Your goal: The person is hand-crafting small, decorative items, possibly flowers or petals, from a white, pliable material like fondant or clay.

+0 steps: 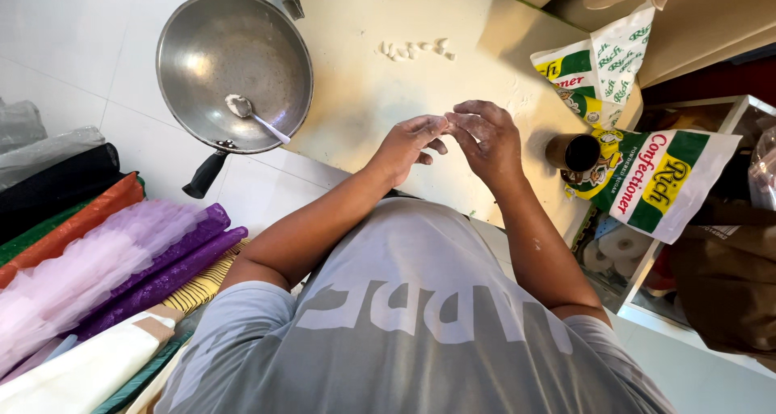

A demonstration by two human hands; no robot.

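Over the pale cream surface (364,99), the left hand (404,145) and right hand (489,139) meet fingertip to fingertip, each grip pinched nearly closed on a small whitish piece of dough (445,120), mostly hidden between the fingers. Beyond the grip lies a short row of small white dough pieces (414,50). To the left of the grip sits a round metal pan with a black handle (194,66), holding a white spoon (257,116). Just right of the grip stands a brown cylindrical cup (572,152), with green-and-white plastic bags (647,179) beside it.
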